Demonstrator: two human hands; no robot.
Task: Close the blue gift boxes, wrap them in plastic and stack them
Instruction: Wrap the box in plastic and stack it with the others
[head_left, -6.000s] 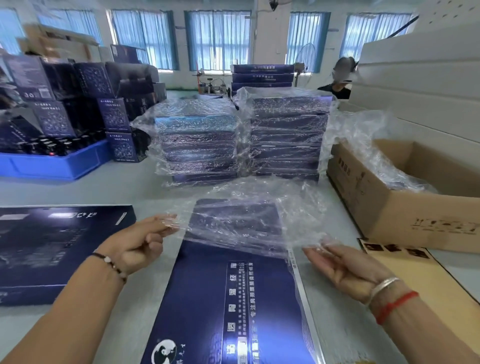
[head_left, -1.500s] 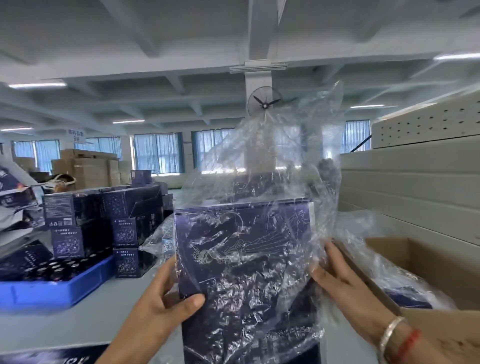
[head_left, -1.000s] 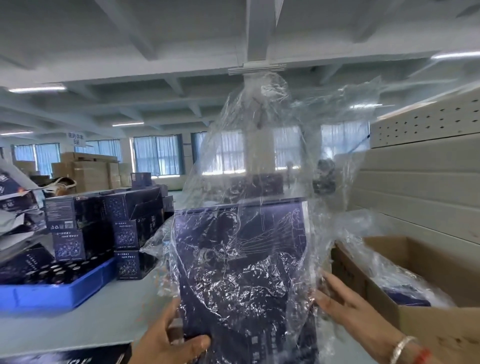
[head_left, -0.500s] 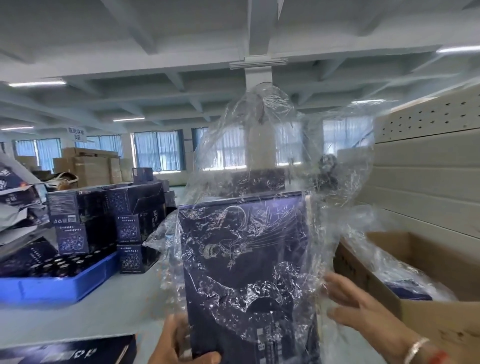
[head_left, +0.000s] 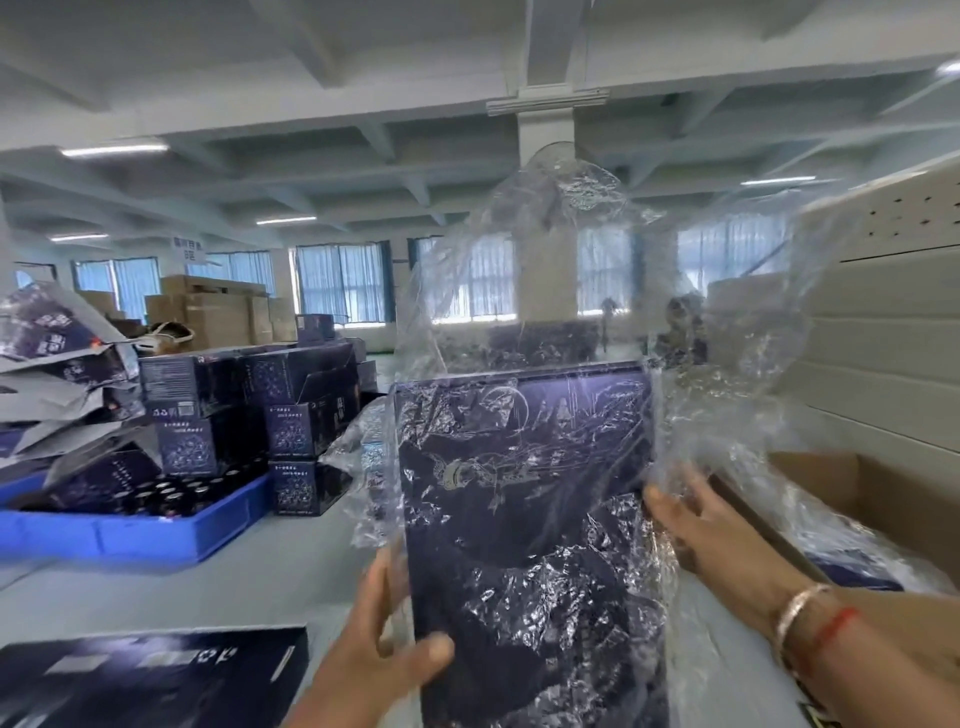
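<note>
At the far left a blue tray (head_left: 130, 535) sits on the tabletop (head_left: 234, 582), filled with small dark bottles (head_left: 171, 493). Crumpled printed paper bags (head_left: 57, 364) hang over its left end, and dark blue cartons (head_left: 249, 410) are stacked just behind and beside it. Brown cardboard boxes (head_left: 218, 312) stand farther back, near the curtained windows (head_left: 343, 283). At the lower left edge, 1 flat blue gift box (head_left: 145, 675) lies closed on the tabletop.

The left hand (head_left: 374, 660) closes its grip on the lower left edge of an upright blue gift box (head_left: 524, 519), thumb across the front face and fingers behind the side. That box is held up off the tabletop in the middle of the view, sheathed in a clear plastic bag (head_left: 597, 270) whose loose, crinkled top billows well above the box's upper edge.

The right hand (head_left: 711, 535) lies against the box's right edge, fingers straight and spread on the plastic, so its grip is open and pressing. Its wrist carries a metal bangle (head_left: 795, 613) and a red string (head_left: 836, 623).

Right of that hand an open cardboard carton (head_left: 883, 499) holds more plastic. Pale stacked panels (head_left: 883, 322) rise behind it.
</note>
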